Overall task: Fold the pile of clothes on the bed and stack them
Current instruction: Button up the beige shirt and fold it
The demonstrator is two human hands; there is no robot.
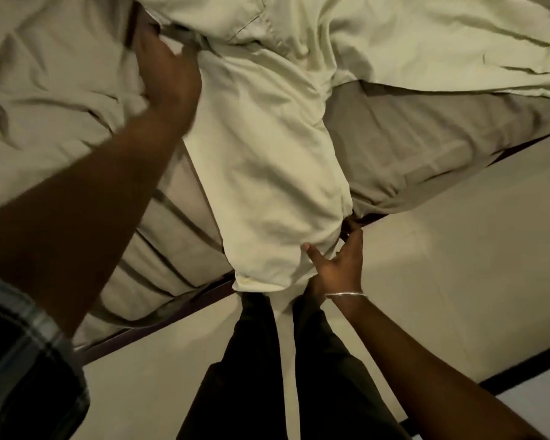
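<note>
My forearms are bare, and a thin silver bangle circles my right wrist. A short sleeve shows at my left shoulder, dark with pale stripes, perhaps a check, though it is blurred at the frame's edge. Below, I wear dark trousers.

Dim warm light, motion blur, wide-angle distortion

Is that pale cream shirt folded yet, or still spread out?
Not yet folded: the pale cream shirt lies spread over the bed edge, left hand and right hand holding it.
</note>
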